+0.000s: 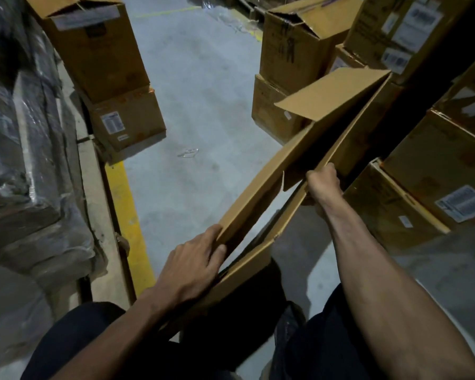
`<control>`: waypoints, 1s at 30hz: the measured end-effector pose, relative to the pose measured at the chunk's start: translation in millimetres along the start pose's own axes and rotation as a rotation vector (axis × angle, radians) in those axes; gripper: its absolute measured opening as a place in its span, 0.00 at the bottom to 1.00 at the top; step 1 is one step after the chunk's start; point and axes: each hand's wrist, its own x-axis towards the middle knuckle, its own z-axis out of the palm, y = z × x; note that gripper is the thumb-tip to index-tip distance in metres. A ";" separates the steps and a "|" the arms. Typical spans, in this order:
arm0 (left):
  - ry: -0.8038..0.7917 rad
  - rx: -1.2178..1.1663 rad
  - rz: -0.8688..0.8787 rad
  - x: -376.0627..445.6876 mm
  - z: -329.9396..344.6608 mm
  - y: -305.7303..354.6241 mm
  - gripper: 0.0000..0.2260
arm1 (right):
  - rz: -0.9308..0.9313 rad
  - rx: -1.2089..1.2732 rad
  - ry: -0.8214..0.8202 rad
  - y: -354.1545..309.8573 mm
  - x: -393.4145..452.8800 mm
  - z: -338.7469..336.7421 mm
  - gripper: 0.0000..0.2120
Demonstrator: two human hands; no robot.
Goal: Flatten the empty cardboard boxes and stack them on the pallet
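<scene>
Cardboard box (307,160) at centre frame is nearly squashed flat, your left hand (192,267) and right hand (322,185) both gripping its edges, but stacking's undone and standing boxes (99,50) wait upper left.

The brown cardboard box (299,165) is nearly collapsed flat, tilted diagonally above the floor. One end flap (329,91) sticks out.

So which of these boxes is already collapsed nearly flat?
The box held between both hands: its panels are squeezed close together. The stacked boxes at left and right keep their full shape.
</scene>
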 end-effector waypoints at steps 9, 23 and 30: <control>-0.049 0.188 0.008 51.6 12.9 66.8 0.28 | 0.009 0.154 -0.059 -8.3 7.3 3.6 0.14; 0.266 -0.081 -0.159 80.6 -39.7 46.9 0.09 | -0.394 0.301 -0.371 -41.9 -21.7 24.8 0.31; 0.453 -0.781 -0.251 121.9 -81.8 41.0 0.12 | -0.220 -0.035 -0.421 3.7 -31.2 49.3 0.34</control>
